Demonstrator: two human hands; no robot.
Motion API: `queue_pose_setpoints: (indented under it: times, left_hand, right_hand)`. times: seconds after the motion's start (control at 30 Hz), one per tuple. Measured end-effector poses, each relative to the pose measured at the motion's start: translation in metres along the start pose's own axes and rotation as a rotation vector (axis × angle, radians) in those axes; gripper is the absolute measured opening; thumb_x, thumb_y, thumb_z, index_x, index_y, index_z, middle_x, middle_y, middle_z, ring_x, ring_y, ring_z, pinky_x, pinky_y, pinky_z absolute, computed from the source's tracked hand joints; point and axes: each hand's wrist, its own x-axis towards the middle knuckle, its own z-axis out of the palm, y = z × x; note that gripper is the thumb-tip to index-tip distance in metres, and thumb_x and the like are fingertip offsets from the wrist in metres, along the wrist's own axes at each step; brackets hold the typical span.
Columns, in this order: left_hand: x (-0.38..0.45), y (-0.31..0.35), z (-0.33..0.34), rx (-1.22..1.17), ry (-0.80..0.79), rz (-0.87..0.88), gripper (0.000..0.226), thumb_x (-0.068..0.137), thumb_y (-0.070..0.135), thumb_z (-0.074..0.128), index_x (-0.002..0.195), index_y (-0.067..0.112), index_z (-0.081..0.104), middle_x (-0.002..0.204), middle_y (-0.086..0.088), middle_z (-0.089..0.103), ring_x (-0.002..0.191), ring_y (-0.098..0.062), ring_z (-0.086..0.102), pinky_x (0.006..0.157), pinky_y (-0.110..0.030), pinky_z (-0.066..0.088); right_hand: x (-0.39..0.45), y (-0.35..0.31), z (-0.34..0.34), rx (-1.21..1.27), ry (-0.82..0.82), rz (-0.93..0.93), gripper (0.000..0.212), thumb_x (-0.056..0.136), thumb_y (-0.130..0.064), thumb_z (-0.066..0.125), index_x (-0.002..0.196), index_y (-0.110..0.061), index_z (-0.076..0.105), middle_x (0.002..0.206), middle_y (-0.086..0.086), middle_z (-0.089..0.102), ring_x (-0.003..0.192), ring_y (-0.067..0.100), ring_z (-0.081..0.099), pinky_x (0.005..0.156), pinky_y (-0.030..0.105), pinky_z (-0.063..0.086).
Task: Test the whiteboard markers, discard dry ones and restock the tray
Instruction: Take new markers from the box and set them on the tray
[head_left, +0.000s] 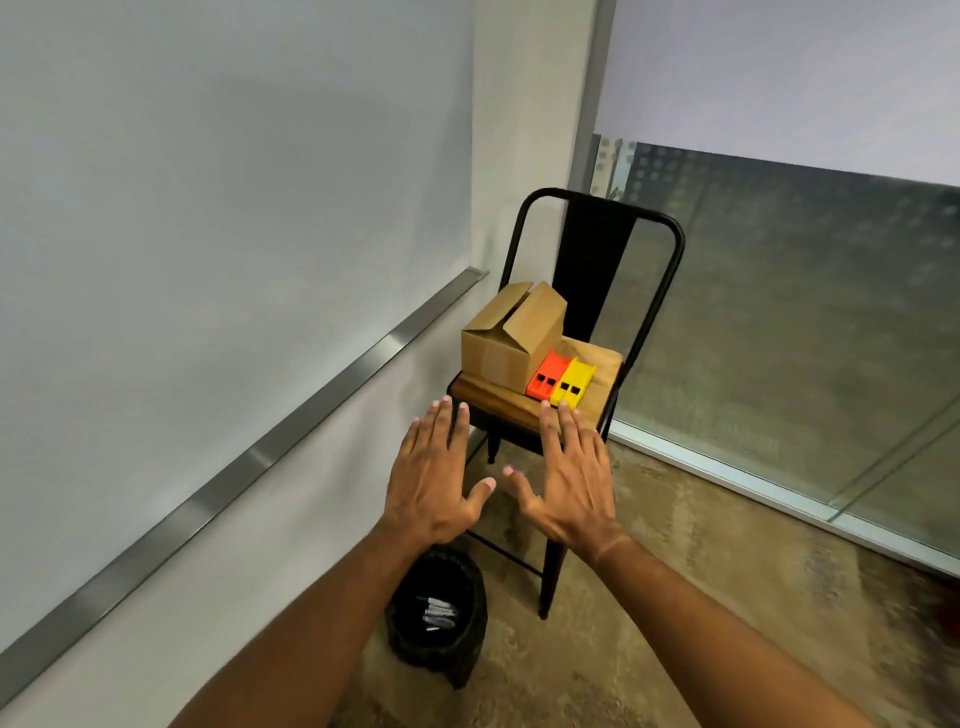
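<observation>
My left hand (434, 475) and my right hand (569, 480) are stretched out side by side, palms down, fingers spread, holding nothing. They hover in front of a black metal chair (649, 244) with a wooden seat. On the seat stand an open cardboard box (506, 345), an orange holder (545, 376) and a yellow holder (574, 384) next to each other. Below my left forearm a black bin (462, 649) on the floor holds several markers (439, 613). A whiteboard (208, 182) with a metal tray rail (249, 462) fills the left.
A glass wall (805, 338) with a floor frame runs along the right behind the chair. The floor (701, 597) is bare concrete to the right of the chair. The chair sits in the corner between whiteboard and glass.
</observation>
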Motion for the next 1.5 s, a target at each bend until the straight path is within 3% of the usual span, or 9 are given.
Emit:
queue_pose_setpoints:
  times: [0.3, 0.47, 0.7, 0.97, 1.07, 1.2, 1.37, 1.5]
  left_hand:
    - [0.093, -0.007, 0.018, -0.040, -0.004, 0.002, 0.094, 0.085, 0.069, 0.034, 0.150, 0.016, -0.007, 0.159, -0.009, -0.002, 0.145, -0.022, -0.003, 0.117, -0.035, 0.002]
    - [0.157, -0.007, 0.028, -0.048, -0.016, -0.037, 0.094, 0.086, 0.065, 0.039, 0.150, 0.014, -0.005, 0.158, -0.011, 0.001, 0.145, -0.022, 0.000, 0.118, -0.036, 0.006]
    - [0.243, -0.005, 0.044, -0.022, -0.058, -0.135, 0.085, 0.088, 0.052, 0.047, 0.151, 0.014, 0.003, 0.158, -0.010, 0.009, 0.145, -0.022, 0.007, 0.117, -0.035, 0.009]
    - [0.308, -0.020, 0.063, -0.036, -0.162, -0.198, 0.076, 0.090, 0.036, 0.051, 0.150, 0.016, 0.009, 0.156, -0.008, 0.017, 0.142, -0.023, 0.019, 0.113, -0.035, 0.020]
    - [0.320, -0.030, 0.073, -0.063, -0.190, -0.188, 0.066, 0.091, 0.036, 0.051, 0.146, 0.014, 0.023, 0.149, -0.008, 0.032, 0.134, -0.025, 0.035, 0.108, -0.037, 0.033]
    - [0.328, -0.039, 0.082, -0.068, -0.132, -0.120, 0.044, 0.091, 0.037, 0.050, 0.130, 0.016, 0.047, 0.123, -0.006, 0.056, 0.108, -0.022, 0.056, 0.089, -0.035, 0.050]
    - [0.334, -0.045, 0.086, -0.034, -0.036, -0.032, 0.031, 0.092, 0.039, 0.046, 0.110, 0.018, 0.059, 0.104, -0.002, 0.064, 0.087, -0.017, 0.061, 0.073, -0.027, 0.049]
    - [0.337, -0.051, 0.083, -0.029, 0.000, 0.003, 0.030, 0.091, 0.035, 0.046, 0.110, 0.017, 0.061, 0.099, -0.003, 0.066, 0.079, -0.019, 0.063, 0.066, -0.024, 0.043]
  right_hand:
    - [0.086, 0.023, 0.022, 0.028, -0.025, -0.015, 0.091, 0.084, -0.069, 0.035, 0.153, -0.016, 0.008, 0.158, 0.013, 0.014, 0.145, 0.028, 0.013, 0.117, 0.047, 0.014]
    - [0.149, 0.047, 0.035, 0.028, -0.040, -0.066, 0.090, 0.083, -0.067, 0.037, 0.152, -0.014, 0.013, 0.156, 0.014, 0.020, 0.144, 0.029, 0.019, 0.115, 0.047, 0.020]
    - [0.239, 0.083, 0.055, 0.019, -0.104, -0.168, 0.089, 0.082, -0.066, 0.038, 0.149, -0.009, 0.026, 0.151, 0.017, 0.033, 0.137, 0.033, 0.033, 0.110, 0.047, 0.028]
    - [0.318, 0.103, 0.079, -0.009, -0.168, -0.276, 0.085, 0.083, -0.068, 0.031, 0.147, -0.011, 0.030, 0.150, 0.014, 0.034, 0.138, 0.030, 0.031, 0.113, 0.045, 0.025]
    - [0.341, 0.104, 0.088, -0.011, -0.190, -0.305, 0.081, 0.084, -0.066, 0.034, 0.143, -0.011, 0.038, 0.148, 0.015, 0.038, 0.136, 0.031, 0.033, 0.111, 0.045, 0.027]
    - [0.361, 0.105, 0.096, -0.055, -0.189, -0.371, 0.066, 0.086, -0.060, 0.039, 0.131, -0.014, 0.053, 0.138, 0.013, 0.050, 0.131, 0.029, 0.041, 0.108, 0.043, 0.030]
    - [0.375, 0.106, 0.098, -0.083, -0.198, -0.424, 0.046, 0.086, -0.052, 0.037, 0.103, -0.019, 0.064, 0.109, 0.004, 0.062, 0.107, 0.023, 0.051, 0.091, 0.039, 0.037]
    - [0.380, 0.107, 0.095, -0.021, -0.139, -0.412, 0.035, 0.084, -0.046, 0.045, 0.085, -0.018, 0.065, 0.087, 0.002, 0.059, 0.085, 0.020, 0.050, 0.077, 0.036, 0.040]
